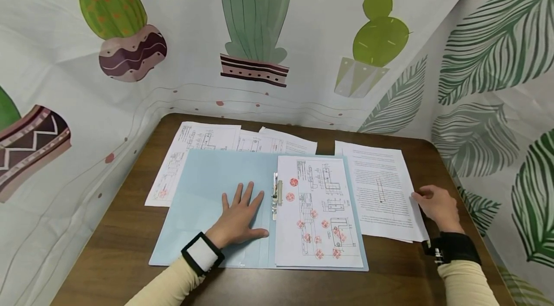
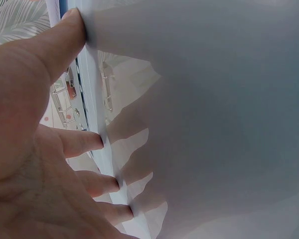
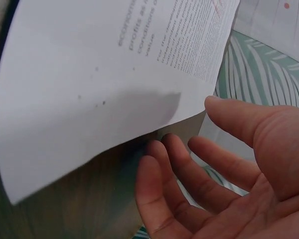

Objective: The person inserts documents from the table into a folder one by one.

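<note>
Running this remotely, I had the left hand (image 1: 237, 219) spread wide on the blue folder (image 1: 216, 171), the right hand (image 1: 439, 207) loosely curled at four o'clock of the printed sheets (image 1: 381, 185), themselves at the folder's three o'clock; pinching all layers squarely probably beat tugging one.

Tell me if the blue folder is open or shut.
Open: the blue folder lies spread, its metal clip and stamped drawing showing.
</note>
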The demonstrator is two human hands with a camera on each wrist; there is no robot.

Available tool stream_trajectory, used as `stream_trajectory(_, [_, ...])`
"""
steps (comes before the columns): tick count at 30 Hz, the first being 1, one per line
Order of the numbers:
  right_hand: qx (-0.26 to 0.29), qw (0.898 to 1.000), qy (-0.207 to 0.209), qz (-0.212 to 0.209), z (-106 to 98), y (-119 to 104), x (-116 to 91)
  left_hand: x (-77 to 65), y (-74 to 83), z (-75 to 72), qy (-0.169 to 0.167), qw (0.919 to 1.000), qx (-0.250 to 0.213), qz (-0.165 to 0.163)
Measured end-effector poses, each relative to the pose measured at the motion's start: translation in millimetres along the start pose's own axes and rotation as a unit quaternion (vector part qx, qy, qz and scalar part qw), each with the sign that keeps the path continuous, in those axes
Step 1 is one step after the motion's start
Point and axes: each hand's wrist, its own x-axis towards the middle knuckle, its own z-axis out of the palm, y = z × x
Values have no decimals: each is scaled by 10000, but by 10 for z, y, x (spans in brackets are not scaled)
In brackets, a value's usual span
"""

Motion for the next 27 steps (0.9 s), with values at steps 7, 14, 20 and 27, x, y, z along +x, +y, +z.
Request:
stream_trajectory(7, [57,9998,-105,149,17,-77,-50,-11,7,-5,-15,10000,-5,0])
stream_trajectory(14, [31,9993,-222,293,58,-136,-33,-3,5,-4,13,10000,4,-9])
stream_trajectory(20, [61,9992,-255,302,132,-140,-3,-6,9,-6,26,10000,28,17])
stream_trajectory(27, [117,9994,-234,247,147,-144,-7,-11,12,-18,44,10000,23,27])
